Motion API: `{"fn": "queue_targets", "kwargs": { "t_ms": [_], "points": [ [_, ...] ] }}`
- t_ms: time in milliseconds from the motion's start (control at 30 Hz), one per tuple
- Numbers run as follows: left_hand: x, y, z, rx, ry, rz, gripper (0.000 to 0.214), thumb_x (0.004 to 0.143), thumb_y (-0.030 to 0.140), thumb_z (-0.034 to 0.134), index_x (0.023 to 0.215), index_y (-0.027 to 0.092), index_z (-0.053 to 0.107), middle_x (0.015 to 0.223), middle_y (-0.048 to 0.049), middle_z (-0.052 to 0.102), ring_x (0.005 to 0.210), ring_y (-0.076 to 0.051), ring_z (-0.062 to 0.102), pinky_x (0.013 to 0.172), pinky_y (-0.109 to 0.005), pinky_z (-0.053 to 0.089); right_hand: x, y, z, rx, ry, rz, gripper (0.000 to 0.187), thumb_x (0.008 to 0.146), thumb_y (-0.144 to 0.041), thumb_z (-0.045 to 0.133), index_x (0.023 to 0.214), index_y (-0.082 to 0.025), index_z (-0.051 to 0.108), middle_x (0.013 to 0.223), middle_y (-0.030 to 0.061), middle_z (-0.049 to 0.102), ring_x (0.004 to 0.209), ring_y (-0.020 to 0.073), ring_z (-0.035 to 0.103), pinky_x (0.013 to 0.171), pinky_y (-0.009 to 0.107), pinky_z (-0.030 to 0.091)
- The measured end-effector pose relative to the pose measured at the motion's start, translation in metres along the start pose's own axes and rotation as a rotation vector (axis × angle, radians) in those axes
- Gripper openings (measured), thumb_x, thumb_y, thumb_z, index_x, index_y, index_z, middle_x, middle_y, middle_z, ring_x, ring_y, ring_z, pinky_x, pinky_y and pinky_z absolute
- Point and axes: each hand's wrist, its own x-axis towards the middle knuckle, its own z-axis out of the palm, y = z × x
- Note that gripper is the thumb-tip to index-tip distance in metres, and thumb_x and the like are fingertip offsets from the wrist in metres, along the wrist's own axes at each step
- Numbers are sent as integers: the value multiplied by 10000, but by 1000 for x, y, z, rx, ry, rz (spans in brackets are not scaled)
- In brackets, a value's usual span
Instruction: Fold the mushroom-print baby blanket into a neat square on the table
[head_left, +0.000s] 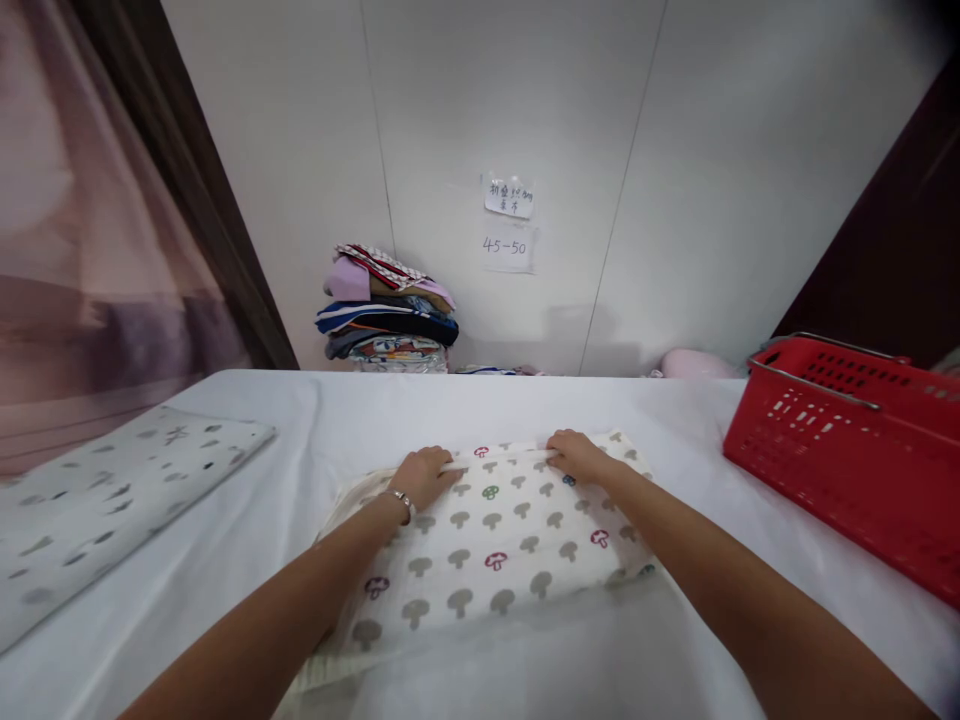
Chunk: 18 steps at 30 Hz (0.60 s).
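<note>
A folded white cloth printed with small mushrooms (487, 545) lies on the white table (375, 410) in front of me. My left hand (426, 477), with a bracelet on the wrist, pinches the cloth's far edge at its left. My right hand (576, 455) grips the same far edge further right. Both hands have their fingers curled onto the fold.
A second folded, patterned cloth (112, 495) lies at the table's left. A red plastic basket (855, 450) with metal handles stands at the right. A pile of folded clothes (386, 310) sits against the white wall, under two paper notes (508, 222). A curtain (90, 230) hangs at the left.
</note>
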Motion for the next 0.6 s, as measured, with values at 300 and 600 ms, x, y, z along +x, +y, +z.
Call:
{"fn": "queue_targets", "kwargs": {
  "t_ms": [300, 600],
  "points": [
    [2, 10, 6, 89, 21, -144, 295, 866, 372, 372, 918, 166, 575, 953, -83, 615, 901, -210, 550, 775, -323, 378, 7, -4, 16, -24, 88, 131, 208, 881, -244, 387, 957, -187, 572, 979, 65, 609, 939, 198, 518, 811, 298, 322],
    [-13, -17, -3, 105, 62, -212, 356, 867, 390, 339, 1096, 205, 538, 1128, -76, 575, 1053, -222, 499, 865, -346, 342, -40, 26, 7, -76, 202, 198, 401, 856, -319, 433, 1233, -184, 451, 1275, 102, 465, 1186, 239, 370, 978, 377, 236]
  ]
}}
